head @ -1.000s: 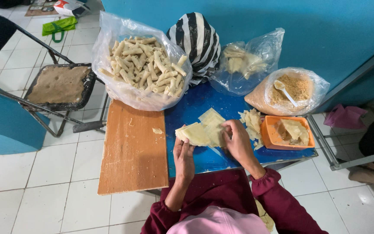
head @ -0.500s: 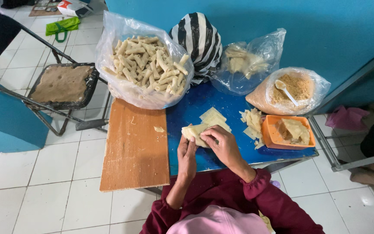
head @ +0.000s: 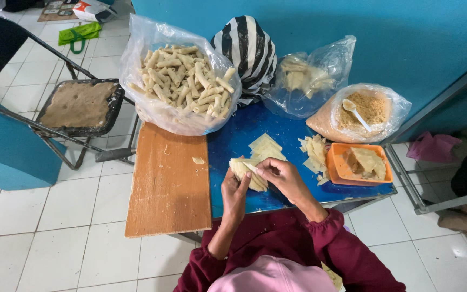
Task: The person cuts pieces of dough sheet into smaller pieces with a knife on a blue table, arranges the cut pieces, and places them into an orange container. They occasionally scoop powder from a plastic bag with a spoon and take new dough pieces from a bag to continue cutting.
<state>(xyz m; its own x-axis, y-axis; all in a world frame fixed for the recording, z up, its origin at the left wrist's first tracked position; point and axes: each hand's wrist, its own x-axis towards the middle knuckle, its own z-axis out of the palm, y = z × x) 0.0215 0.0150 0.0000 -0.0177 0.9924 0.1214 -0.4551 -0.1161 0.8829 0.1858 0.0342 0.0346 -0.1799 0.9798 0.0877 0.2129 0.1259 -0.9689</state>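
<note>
Both hands (head: 260, 184) around a pale wrapper (head: 246, 168) over blue table (head: 233, 140)

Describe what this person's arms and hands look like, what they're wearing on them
Both arms are covered by long, dark maroon sleeves of a soft, loose fabric, gathered in folds at the wrists. The left hand and right hand are bare: no gloves, and no rings, watch or bracelets can be made out. No markings or patterns show on the sleeves.

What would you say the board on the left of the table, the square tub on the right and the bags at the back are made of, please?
The board looks like bare, matt wood: brown with faint grain lines. The square tub seems to be smooth orange plastic, with an even colour and a moulded rim. The bags appear to be thin clear plastic film, crinkled and glossy, with their contents showing through.
</note>
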